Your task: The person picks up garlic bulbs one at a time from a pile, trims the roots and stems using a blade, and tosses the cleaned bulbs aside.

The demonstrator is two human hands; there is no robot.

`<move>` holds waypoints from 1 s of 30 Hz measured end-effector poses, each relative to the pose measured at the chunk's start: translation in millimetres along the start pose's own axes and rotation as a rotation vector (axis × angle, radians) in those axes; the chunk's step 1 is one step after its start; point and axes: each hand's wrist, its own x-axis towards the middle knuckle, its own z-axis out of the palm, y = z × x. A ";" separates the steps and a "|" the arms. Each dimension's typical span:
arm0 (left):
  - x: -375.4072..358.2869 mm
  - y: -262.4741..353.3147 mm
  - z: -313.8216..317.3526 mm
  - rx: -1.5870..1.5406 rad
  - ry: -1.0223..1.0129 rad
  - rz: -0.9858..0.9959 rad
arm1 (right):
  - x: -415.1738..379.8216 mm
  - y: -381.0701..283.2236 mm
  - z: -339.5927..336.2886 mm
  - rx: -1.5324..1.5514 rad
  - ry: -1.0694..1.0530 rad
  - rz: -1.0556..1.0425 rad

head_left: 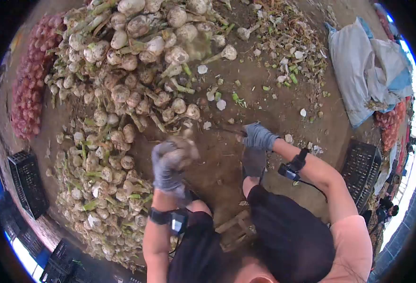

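My left hand (169,165), in a grey glove, is closed around a garlic bulb (185,150); both are blurred by motion. To its right my right hand (259,137), also gloved, grips the handle of a knife (224,129) whose thin dark blade points left toward the bulb, apart from it. Above my left hand lies a large heap of garlic with stalks (137,61). Left of and below it spreads a second heap of bulbs (104,188), many with short stems.
Red net sacks (33,75) line the far left. Black crates stand at left (28,184) and right (360,165). A white and blue sack (364,70) lies at upper right, near scattered peelings (288,52). My knees flank a low wooden stool (236,228).
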 end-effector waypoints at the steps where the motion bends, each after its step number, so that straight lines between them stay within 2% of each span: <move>1: -9.5 10.5 -9.2 -0.013 0.120 -0.035 | -2.6 1.5 1.1 0.051 0.026 -0.014; 3: -34.9 35.0 -33.0 0.362 0.258 -0.010 | 3.5 -5.7 -4.4 0.101 0.067 -0.036; 5: -72.8 53.3 -85.3 0.831 0.507 0.108 | 17.1 -38.0 -11.2 0.294 0.293 -0.157; 6: -98.1 75.7 -108.8 1.166 0.601 0.084 | 27.4 -52.5 -12.7 0.227 0.354 -0.176; 7: -128.0 99.3 -139.6 1.679 0.721 -0.083 | 39.7 -66.2 -14.1 0.162 0.415 -0.198; 9: -158.4 123.0 -144.1 2.170 0.911 0.299 | 71.2 -83.0 -8.5 0.067 0.454 -0.259; 10: -164.0 127.3 -137.9 2.174 0.920 0.299 | 82.2 -86.4 -5.0 -0.037 0.493 -0.315; 11: -162.4 128.1 -115.8 1.638 1.054 0.062 | 87.9 -87.5 -2.9 -0.036 0.495 -0.323; 12: -159.1 124.7 -98.4 1.087 1.113 -0.143 | 92.0 -89.2 -1.6 -0.071 0.365 -0.213; 13: -153.7 105.6 -101.4 1.380 0.845 0.038 | 95.4 -90.8 0.5 -0.105 0.233 -0.104; 14: -132.6 92.7 -81.1 1.642 0.545 0.221 | 87.4 -91.7 1.6 0.041 0.345 -0.218; 15: -115.6 79.8 -47.9 1.330 0.636 -0.176 | 77.5 -90.3 2.3 0.038 0.344 -0.223; 16: -102.1 50.2 -53.3 1.307 0.365 0.160 | 60.6 -95.5 -6.8 0.160 0.292 -0.221; 18: -64.1 20.1 -23.7 1.414 0.141 0.211 | 44.0 -93.8 -4.3 0.437 0.225 -0.253; 19: -47.5 9.4 -11.6 1.415 0.054 0.256 | 36.2 -94.6 -3.6 0.430 0.217 -0.253; 21: -20.0 -31.5 -17.8 1.213 -0.040 0.068 | 13.3 -104.5 -11.7 0.427 0.087 -0.209; 22: -7.7 -62.3 -31.8 1.212 -0.039 0.068 | -2.8 -115.6 -14.3 0.758 0.041 -0.329; 23: 2.6 -95.8 -48.4 1.007 -0.025 0.094 | -6.4 -114.9 -18.7 0.760 0.039 -0.326; 24: 8.7 -100.3 -46.0 0.800 -0.011 0.114 | -10.2 -109.7 -22.4 0.681 0.120 -0.308; 25: 8.2 -102.5 -46.7 0.798 -0.010 0.106 | -12.7 -104.0 -24.2 0.600 0.198 -0.288; 27: 6.6 -69.8 -22.7 0.590 0.070 -0.087 | -14.7 -95.8 -22.1 0.476 0.240 -0.223; 29: 4.6 -66.8 -23.7 0.656 0.128 -0.066 | -23.4 -94.9 -23.3 0.058 0.283 -0.221; 30: 2.7 -54.3 -16.1 0.698 0.114 -0.143 | -26.9 -93.2 -20.5 -0.124 0.283 -0.280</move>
